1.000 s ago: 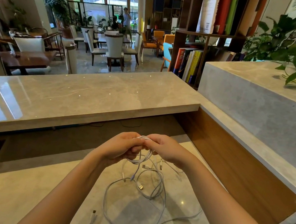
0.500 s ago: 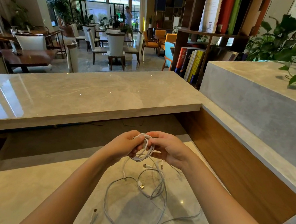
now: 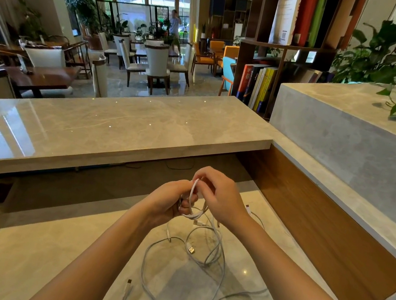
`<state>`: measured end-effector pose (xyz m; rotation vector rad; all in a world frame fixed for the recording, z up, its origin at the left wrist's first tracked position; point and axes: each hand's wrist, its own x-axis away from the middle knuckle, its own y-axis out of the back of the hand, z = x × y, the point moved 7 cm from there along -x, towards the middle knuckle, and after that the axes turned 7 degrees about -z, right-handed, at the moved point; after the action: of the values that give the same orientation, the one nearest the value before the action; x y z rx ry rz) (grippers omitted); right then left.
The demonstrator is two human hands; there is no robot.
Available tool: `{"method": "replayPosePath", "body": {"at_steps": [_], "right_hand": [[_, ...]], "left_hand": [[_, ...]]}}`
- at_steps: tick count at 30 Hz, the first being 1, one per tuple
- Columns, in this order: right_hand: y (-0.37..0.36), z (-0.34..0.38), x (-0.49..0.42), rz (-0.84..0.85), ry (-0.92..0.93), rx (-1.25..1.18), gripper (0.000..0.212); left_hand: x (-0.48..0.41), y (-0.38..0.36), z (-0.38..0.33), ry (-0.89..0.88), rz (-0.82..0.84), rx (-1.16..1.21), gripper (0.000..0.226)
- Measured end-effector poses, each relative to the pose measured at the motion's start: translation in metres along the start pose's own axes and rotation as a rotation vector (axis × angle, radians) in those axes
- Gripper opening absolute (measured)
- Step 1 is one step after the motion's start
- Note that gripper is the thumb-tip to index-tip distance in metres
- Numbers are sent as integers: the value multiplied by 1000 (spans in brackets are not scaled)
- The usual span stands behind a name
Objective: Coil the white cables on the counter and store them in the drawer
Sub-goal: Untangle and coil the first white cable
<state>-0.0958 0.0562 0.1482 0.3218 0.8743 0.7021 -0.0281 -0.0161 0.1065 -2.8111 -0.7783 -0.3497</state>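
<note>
Marble counter (image 3: 27, 253) gleamed under loose white cables (image 3: 202, 258) as left hand (image 3: 167, 203) and right hand (image 3: 220, 200) pinched a coiled stretch; bookshelf (image 3: 258, 87) stood at 1 o'clock, dining chairs (image 3: 156, 66) at 11.

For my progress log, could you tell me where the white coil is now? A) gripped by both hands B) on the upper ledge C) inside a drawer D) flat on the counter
A: the left hand and right hand both grip the white coil, loose cable trailing onto the counter.
</note>
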Motion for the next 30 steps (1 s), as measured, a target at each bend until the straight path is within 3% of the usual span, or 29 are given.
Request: {"method": "replayPosePath", "body": {"at_steps": [3,6,10,12,15,18,21,23,26,30], "right_hand": [[-1,-17,-1,17,-322,-227,9],[-5,-28,1,168,-564,-407,12],[-9,-30,11,331,-879,-876,19],[-8,-29,13,414,-848,-796,24],[-3,-30,11,503,-696,-415,28],[0,-27,8,547,-570,-114,16],[3,-26,0,436,-344,303,7],[4,-24,-2,327,-231,423,10],[4,-31,1,211,-258,309,12],[-6,-44,17,148,-635,-322,13]], "left_hand": [[-1,3,2,27,5,-33,27],[-2,11,4,58,-2,-40,32],[-3,20,6,34,-72,-150,31],[-4,23,4,3,-113,-202,29],[-6,25,3,10,-124,-133,28],[-5,23,4,49,-101,-66,27],[-3,19,8,108,-68,52,26],[-2,16,10,167,-45,179,26],[2,14,10,228,-9,356,27],[4,15,8,190,20,412,28]]}}
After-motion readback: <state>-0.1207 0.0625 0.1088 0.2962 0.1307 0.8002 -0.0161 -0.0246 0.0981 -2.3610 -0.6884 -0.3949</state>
